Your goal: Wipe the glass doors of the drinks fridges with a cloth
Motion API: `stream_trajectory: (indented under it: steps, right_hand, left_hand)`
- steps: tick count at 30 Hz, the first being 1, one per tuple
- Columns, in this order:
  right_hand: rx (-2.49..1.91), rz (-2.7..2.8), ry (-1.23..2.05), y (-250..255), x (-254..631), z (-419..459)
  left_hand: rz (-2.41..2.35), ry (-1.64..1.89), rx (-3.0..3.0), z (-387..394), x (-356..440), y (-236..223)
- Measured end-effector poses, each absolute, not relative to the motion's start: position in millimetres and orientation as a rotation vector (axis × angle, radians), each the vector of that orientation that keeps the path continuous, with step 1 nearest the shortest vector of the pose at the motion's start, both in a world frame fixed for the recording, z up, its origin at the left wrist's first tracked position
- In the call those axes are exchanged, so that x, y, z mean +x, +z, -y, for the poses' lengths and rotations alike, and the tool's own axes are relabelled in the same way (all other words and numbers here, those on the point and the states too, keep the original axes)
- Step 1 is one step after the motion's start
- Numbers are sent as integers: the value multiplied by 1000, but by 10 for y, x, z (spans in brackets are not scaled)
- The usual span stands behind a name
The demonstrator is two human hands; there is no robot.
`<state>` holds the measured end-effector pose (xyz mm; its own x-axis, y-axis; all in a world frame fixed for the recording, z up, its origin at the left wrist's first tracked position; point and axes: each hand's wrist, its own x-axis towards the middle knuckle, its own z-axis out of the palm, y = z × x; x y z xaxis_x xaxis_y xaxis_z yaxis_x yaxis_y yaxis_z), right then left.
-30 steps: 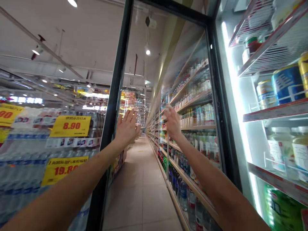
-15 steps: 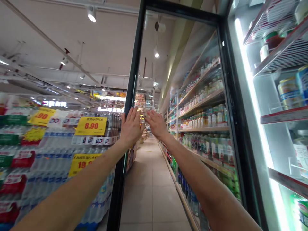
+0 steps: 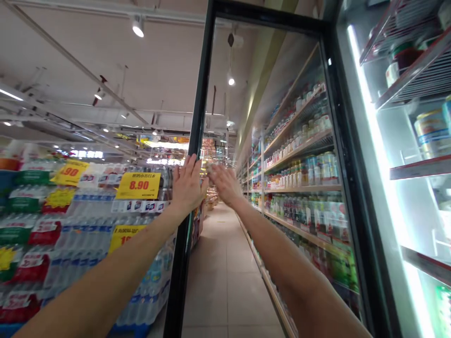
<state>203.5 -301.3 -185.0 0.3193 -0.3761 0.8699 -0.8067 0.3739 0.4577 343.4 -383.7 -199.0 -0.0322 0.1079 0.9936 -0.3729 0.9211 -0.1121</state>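
A glass door with a black frame (image 3: 203, 94) stands swung open in front of me. My left hand (image 3: 188, 185) lies with fingers spread against the frame's left upright, holding nothing. Close by on its right, my right hand (image 3: 226, 185) is at the glass, near that same upright. Its fingers are bent and together over a small pale thing (image 3: 210, 169), mostly hidden, whose kind I cannot make out. Both arms reach forward from the lower edge of the view.
A lit cooler with wire shelves (image 3: 419, 70) and cans (image 3: 431, 134) is at the right. Packs of bottled water (image 3: 84, 234) are stacked at the left, under yellow price signs (image 3: 138, 186). Shelves of bottles (image 3: 303, 188) and an aisle floor (image 3: 225, 253) appear in the glass.
My right hand has moved left across the glass, close to my left hand. My left hand has come onto the door's upright. The view has swung left.
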Motion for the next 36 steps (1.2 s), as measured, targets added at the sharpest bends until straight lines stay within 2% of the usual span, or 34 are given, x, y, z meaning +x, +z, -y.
stream_trajectory:
  steps: [2, 4, 10, 14, 16, 21, 27, 32, 34, 36]
  right_hand:
    - [988, 1356, 620, -1785, 1911, 2857]
    - [904, 1354, 680, -1806, 1786, 2697]
    - [1327, 1182, 262, -2150, 1590, 2483]
    - [875, 1318, 673, -2066, 1411, 2248]
    - [793, 1339, 732, -2118, 1344, 2127]
    - [1212, 1264, 272, -2464, 1176, 1835]
    - [602, 1336, 766, -2447, 973, 1618]
    - [1057, 1308, 346, -2659, 1001, 1615]
    - [941, 1347, 439, -2652, 889, 1456]
    - [628, 1377, 698, -2626, 747, 1264]
  left_hand:
    - [1563, 393, 226, 3848, 3433, -2005]
    - [1565, 387, 236, 3852, 3416, -2028]
    - [1600, 424, 179, 3770, 3244, -2113]
    - [1633, 441, 163, 3668, 3096, -2174]
    - [1651, 450, 160, 3621, 3021, -2215]
    - [1702, 480, 98, 3530, 2834, -2357]
    - [1732, 473, 38, 3401, 2606, -2504]
    - [1749, 488, -29, 3225, 2454, -2617]
    - [1781, 477, -42, 3164, 2413, -2667]
    - [1813, 456, -52, 3113, 2375, -2725]
